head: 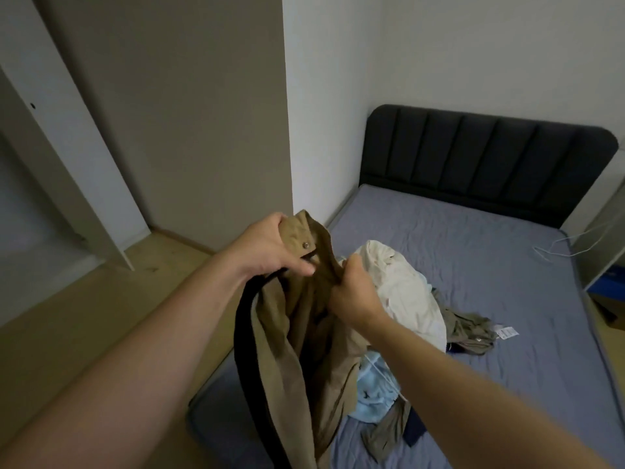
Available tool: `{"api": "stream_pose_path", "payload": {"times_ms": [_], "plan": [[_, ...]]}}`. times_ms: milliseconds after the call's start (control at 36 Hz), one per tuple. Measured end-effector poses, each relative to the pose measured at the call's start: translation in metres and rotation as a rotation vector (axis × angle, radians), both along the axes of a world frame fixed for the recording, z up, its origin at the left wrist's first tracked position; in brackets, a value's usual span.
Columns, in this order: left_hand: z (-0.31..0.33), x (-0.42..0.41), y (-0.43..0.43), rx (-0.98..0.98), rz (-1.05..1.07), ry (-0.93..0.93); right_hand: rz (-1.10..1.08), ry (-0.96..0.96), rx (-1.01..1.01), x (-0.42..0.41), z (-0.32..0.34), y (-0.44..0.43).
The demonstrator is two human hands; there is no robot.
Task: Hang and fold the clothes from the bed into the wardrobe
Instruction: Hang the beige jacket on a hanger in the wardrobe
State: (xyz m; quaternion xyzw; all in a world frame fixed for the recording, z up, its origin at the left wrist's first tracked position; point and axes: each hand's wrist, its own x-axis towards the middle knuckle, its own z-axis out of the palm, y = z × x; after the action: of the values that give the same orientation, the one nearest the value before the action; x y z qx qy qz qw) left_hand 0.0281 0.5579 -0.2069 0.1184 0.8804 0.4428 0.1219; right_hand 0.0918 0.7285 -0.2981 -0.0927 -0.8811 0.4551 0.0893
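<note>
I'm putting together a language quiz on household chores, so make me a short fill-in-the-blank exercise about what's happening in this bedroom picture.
The left hand and right hand hold up tan trousers threaded with a ____ belt.
The left hand grips the waistband beside a metal ____.
Behind the trousers, a white garment lies crumpled on the ____.
Missing words: black; button; bed.
</note>
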Motion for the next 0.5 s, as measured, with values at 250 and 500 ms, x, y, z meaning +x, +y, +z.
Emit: {"api": "stream_pose_path", "payload": {"times_ms": [250, 500], "plan": [[-0.079, -0.013, -0.055, -0.142, 0.132, 0.208, 0.134, 0.043, 0.052, -0.044, 0.076, 0.023], [-0.074, -0.012, -0.062, 0.534, 0.092, -0.446, 0.121, -0.096, 0.358, -0.064, 0.082, 0.064]]}}
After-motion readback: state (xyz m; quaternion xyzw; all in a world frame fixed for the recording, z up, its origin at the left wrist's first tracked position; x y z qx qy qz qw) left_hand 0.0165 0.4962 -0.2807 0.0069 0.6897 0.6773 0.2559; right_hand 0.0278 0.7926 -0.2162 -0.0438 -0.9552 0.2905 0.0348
